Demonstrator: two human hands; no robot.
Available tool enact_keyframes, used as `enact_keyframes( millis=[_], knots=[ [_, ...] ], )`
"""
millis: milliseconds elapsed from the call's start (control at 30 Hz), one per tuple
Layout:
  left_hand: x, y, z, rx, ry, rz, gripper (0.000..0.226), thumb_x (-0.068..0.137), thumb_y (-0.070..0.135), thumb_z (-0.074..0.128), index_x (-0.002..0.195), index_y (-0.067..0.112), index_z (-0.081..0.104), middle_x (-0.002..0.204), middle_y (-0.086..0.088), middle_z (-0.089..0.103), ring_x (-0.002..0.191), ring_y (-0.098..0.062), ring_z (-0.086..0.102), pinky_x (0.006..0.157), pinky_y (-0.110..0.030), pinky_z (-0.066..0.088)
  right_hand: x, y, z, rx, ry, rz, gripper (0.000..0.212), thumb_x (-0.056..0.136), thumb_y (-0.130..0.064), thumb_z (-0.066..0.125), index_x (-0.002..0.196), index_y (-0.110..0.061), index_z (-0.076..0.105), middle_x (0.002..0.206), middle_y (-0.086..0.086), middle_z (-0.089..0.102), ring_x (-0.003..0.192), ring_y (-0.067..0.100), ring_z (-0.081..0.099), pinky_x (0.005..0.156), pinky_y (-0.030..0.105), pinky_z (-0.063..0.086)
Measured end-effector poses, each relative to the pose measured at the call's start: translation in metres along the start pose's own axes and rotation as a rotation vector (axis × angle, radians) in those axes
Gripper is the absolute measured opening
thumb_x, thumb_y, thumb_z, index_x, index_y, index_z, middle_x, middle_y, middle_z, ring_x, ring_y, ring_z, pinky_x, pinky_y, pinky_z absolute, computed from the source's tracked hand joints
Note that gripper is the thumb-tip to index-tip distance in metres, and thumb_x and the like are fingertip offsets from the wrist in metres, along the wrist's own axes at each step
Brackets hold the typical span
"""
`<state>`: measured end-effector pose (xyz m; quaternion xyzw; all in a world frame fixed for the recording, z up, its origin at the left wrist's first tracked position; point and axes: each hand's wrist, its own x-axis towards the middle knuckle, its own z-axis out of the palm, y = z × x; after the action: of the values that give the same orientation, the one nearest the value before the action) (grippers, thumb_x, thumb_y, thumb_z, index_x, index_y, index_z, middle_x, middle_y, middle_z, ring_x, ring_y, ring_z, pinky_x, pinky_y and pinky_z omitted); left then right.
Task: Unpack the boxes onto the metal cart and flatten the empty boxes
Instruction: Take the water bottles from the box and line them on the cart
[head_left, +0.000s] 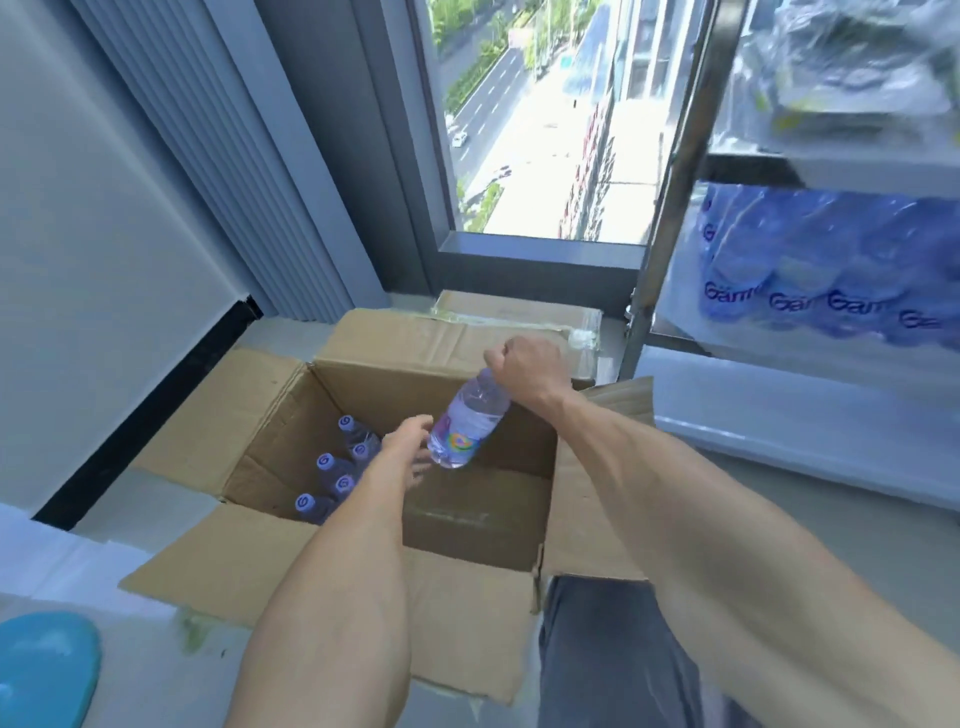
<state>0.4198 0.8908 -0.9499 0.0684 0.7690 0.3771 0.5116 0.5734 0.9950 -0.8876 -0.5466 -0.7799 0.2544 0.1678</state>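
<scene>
An open cardboard box (260, 441) stands on the floor with its flaps spread out. Several water bottles with purple caps (332, 480) stand upright in its left corner. My right hand (527, 371) is shut on the neck of one clear water bottle (465, 428), which hangs tilted above the box. My left hand (410, 447) reaches over the box with fingers apart, close to the bottle's base. The metal cart (670, 223) rises at the right, its shelf holding wrapped packs of blue-labelled bottles (826, 270).
A second, taped cardboard box (514, 317) lies behind the open one, under the window. A lower cart shelf (800, 410) juts out at the right. A teal round object (44, 670) sits at the bottom left. My grey trouser leg (613, 660) is beside the box.
</scene>
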Motion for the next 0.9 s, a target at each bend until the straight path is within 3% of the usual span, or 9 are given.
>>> enact_keyframes(
  millis=[100,200,300,400,500,600,667,767,900],
  knots=[
    [-0.035,0.026,0.029,-0.325,-0.264,0.026,0.037,0.084,0.038,0.05,0.096,0.006,0.065,0.088,-0.017,0.066,0.079,-0.032,0.062,0.066,-0.03,0.048,-0.003,-0.002,-0.06,0.081,0.142,0.055,0.038,0.089,-0.032,0.045,0.057,-0.011,0.049,0.065,0.011,0.052,0.065,0.031,0.051,0.057,0.032,0.031],
    [-0.07,0.046,0.064,-0.559,-0.403,0.124,0.034,0.084,0.03,0.043,0.098,0.006,0.063,0.089,-0.013,0.062,0.076,-0.026,0.057,0.071,-0.031,0.045,-0.017,0.008,-0.107,0.211,0.28,0.123,0.044,0.087,-0.034,0.047,0.049,-0.013,0.042,0.052,0.004,0.043,0.053,0.025,0.043,0.049,0.031,0.025],
    [-0.095,0.049,0.097,-0.513,-0.459,0.199,0.032,0.087,0.031,0.038,0.093,0.011,0.063,0.086,-0.009,0.059,0.07,-0.024,0.054,0.06,-0.025,0.046,-0.036,0.023,-0.141,0.376,0.416,0.155,0.051,0.085,-0.041,0.053,0.045,-0.016,0.034,0.048,0.0,0.034,0.049,0.022,0.035,0.05,0.031,0.025],
    [-0.12,0.042,0.136,-0.445,-0.544,0.191,0.032,0.088,0.035,0.037,0.091,0.013,0.059,0.08,-0.007,0.05,0.065,-0.022,0.045,0.048,-0.021,0.044,-0.063,0.043,-0.178,0.539,0.439,0.121,0.043,0.079,-0.054,0.064,0.054,-0.021,0.048,0.059,-0.005,0.05,0.058,0.016,0.048,0.055,0.031,0.036],
    [-0.152,0.027,0.186,-0.359,-0.63,0.193,0.039,0.089,0.041,0.035,0.089,0.012,0.061,0.072,-0.006,0.052,0.057,-0.021,0.047,0.042,-0.02,0.036,-0.092,0.076,-0.216,0.684,0.302,0.053,0.021,0.08,-0.038,0.073,0.086,-0.02,0.065,0.086,-0.005,0.063,0.08,0.013,0.06,0.069,0.027,0.047],
    [-0.187,0.011,0.242,-0.244,-0.746,0.206,0.04,0.088,0.047,0.035,0.082,0.015,0.058,0.069,-0.005,0.048,0.055,-0.02,0.042,0.044,-0.021,0.028,-0.116,0.11,-0.25,0.884,0.234,0.059,0.022,0.085,-0.022,0.072,0.101,-0.008,0.069,0.097,0.007,0.07,0.091,0.022,0.067,0.079,0.033,0.053],
    [-0.211,-0.007,0.278,-0.211,-0.793,0.148,0.048,0.094,0.047,0.031,0.087,0.01,0.059,0.075,-0.011,0.057,0.064,-0.022,0.046,0.045,-0.018,0.035,-0.136,0.136,-0.267,0.843,0.34,0.119,0.033,0.084,-0.033,0.072,0.099,-0.004,0.072,0.092,0.008,0.073,0.087,0.023,0.069,0.083,0.04,0.055],
    [-0.237,-0.032,0.33,-0.27,-0.869,0.114,0.06,0.089,0.044,0.036,0.115,-0.002,0.063,0.108,-0.026,0.065,0.09,-0.035,0.058,0.07,-0.03,0.049,-0.164,0.184,-0.287,0.649,0.564,0.276,0.05,0.072,-0.057,0.071,0.093,-0.011,0.072,0.088,0.003,0.074,0.087,0.023,0.068,0.076,0.042,0.054],
    [-0.27,-0.059,0.387,-0.212,-0.889,0.153,0.047,0.077,0.031,0.043,0.109,0.003,0.064,0.101,-0.017,0.063,0.062,-0.025,0.061,0.046,-0.019,0.041,-0.203,0.247,-0.315,0.561,0.743,0.381,0.045,0.073,-0.061,0.072,0.1,-0.025,0.07,0.102,-0.004,0.071,0.096,0.02,0.064,0.082,0.036,0.052]
  ],
)
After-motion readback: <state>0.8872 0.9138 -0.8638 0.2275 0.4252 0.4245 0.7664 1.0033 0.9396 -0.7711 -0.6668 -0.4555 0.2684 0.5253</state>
